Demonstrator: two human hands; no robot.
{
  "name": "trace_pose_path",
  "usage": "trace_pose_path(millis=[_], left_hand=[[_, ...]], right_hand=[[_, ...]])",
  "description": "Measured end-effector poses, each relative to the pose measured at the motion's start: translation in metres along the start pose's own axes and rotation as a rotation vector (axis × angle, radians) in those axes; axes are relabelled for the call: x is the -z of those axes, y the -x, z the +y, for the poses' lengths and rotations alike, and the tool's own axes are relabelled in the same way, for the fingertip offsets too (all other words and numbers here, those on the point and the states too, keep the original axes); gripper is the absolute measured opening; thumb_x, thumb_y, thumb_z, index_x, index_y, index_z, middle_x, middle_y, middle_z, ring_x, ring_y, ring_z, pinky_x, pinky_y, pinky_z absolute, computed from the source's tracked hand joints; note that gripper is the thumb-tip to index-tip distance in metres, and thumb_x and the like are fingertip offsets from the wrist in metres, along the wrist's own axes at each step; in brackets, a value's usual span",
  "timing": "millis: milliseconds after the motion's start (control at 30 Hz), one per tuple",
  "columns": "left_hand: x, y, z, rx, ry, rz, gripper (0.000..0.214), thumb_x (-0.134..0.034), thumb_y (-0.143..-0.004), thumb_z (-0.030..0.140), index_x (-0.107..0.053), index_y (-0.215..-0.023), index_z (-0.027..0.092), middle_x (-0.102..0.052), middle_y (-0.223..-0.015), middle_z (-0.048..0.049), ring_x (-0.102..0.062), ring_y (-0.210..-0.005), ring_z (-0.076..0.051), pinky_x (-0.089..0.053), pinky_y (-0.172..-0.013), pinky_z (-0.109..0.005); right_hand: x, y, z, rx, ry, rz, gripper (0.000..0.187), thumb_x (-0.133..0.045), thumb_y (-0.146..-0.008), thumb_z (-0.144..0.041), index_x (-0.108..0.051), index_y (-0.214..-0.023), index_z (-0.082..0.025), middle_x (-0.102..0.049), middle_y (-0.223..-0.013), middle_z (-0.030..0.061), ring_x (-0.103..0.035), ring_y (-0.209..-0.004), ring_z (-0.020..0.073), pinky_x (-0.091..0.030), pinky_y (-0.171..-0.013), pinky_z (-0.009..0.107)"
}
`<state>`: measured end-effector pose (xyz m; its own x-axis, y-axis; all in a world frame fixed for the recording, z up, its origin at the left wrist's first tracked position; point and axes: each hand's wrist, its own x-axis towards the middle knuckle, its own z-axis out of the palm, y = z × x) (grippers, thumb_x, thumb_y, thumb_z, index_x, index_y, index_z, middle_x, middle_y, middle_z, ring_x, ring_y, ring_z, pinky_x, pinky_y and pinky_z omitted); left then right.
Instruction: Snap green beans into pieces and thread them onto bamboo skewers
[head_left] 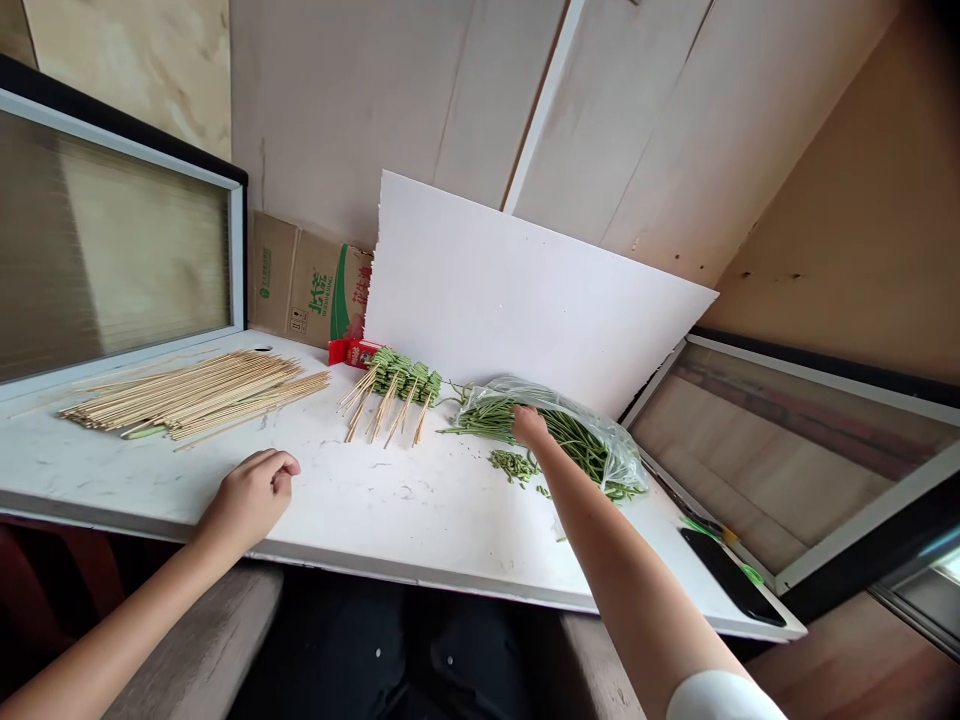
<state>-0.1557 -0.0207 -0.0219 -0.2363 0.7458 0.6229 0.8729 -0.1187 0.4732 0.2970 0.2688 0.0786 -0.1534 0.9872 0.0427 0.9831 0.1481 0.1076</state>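
My left hand (251, 492) rests by the table's front edge with its fingers curled in; nothing shows in it. My right hand (529, 425) reaches to the long green beans (574, 440) at the mouth of a clear plastic bag (626, 455), its fingers closed on the beans. Just in front of the bag lies a small heap of short cut bean ends (513, 465). Left of the bag, skewered bean pieces (405, 378) are stacked, their bare sticks pointing toward me. A wide pile of bamboo skewers (202, 390) spreads out beyond my left hand.
Everything lies on a white table (435, 510). A white board (517, 290) leans against the wall behind it, beside a cardboard box (300, 280) and a small red box (349, 352). Framed panels flank both sides. A black phone (731, 575) lies near the right corner.
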Motion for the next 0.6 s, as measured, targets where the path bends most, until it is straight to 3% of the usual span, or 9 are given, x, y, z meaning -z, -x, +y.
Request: trace_pose_path(millis=[200, 300, 367, 467, 600], left_hand=[[0.001, 0.001, 0.006, -0.013, -0.006, 0.036, 0.015, -0.045, -0.079, 0.020, -0.059, -0.080, 0.026, -0.072, -0.089, -0.0036, -0.067, -0.083, -0.025, -0.049, -0.075, -0.035], [0.001, 0.002, 0.006, -0.035, 0.003, 0.040, 0.016, -0.044, -0.081, 0.020, -0.058, -0.079, 0.026, -0.072, -0.088, -0.0033, -0.067, -0.084, -0.024, -0.049, -0.076, -0.034], [0.001, 0.003, 0.006, -0.052, 0.003, 0.048, 0.017, -0.043, -0.082, 0.019, -0.058, -0.079, 0.026, -0.072, -0.088, -0.0032, -0.067, -0.084, -0.024, -0.049, -0.076, -0.034], [0.003, 0.004, 0.006, -0.076, -0.004, 0.074, 0.017, -0.044, -0.082, 0.018, -0.059, -0.079, 0.026, -0.071, -0.086, -0.0032, -0.067, -0.083, -0.024, -0.049, -0.075, -0.034], [0.005, 0.007, 0.009, -0.070, -0.031, 0.103, 0.017, -0.046, -0.081, 0.018, -0.060, -0.077, 0.026, -0.072, -0.085, -0.0031, -0.067, -0.083, -0.024, -0.048, -0.073, -0.034]], right_hand=[[0.009, -0.003, -0.016, -0.040, 0.031, -0.002, 0.049, -0.058, -0.102, -0.036, -0.050, -0.145, -0.013, -0.063, -0.132, 0.0196, -0.060, -0.123, 0.0292, -0.050, -0.098, 0.042], [0.014, -0.001, -0.015, -0.040, 0.040, 0.026, 0.048, -0.057, -0.103, -0.035, -0.053, -0.141, -0.005, -0.065, -0.126, 0.0244, -0.062, -0.118, 0.0291, -0.051, -0.094, 0.038], [0.018, 0.000, -0.011, -0.028, 0.043, 0.060, 0.043, -0.062, -0.102, -0.034, -0.057, -0.136, -0.008, -0.065, -0.126, 0.0207, -0.064, -0.114, 0.0285, -0.054, -0.092, 0.040], [0.023, -0.002, 0.001, 0.028, 0.037, 0.155, 0.034, -0.059, -0.103, -0.035, -0.065, -0.124, -0.008, -0.069, -0.117, 0.0157, -0.069, -0.098, 0.0224, -0.056, -0.086, 0.037], [0.037, -0.009, 0.019, 0.203, 0.015, 0.417, 0.048, -0.043, -0.109, -0.037, -0.072, -0.105, 0.002, -0.073, -0.092, 0.0157, -0.066, -0.080, 0.0149, -0.047, -0.080, 0.029]])
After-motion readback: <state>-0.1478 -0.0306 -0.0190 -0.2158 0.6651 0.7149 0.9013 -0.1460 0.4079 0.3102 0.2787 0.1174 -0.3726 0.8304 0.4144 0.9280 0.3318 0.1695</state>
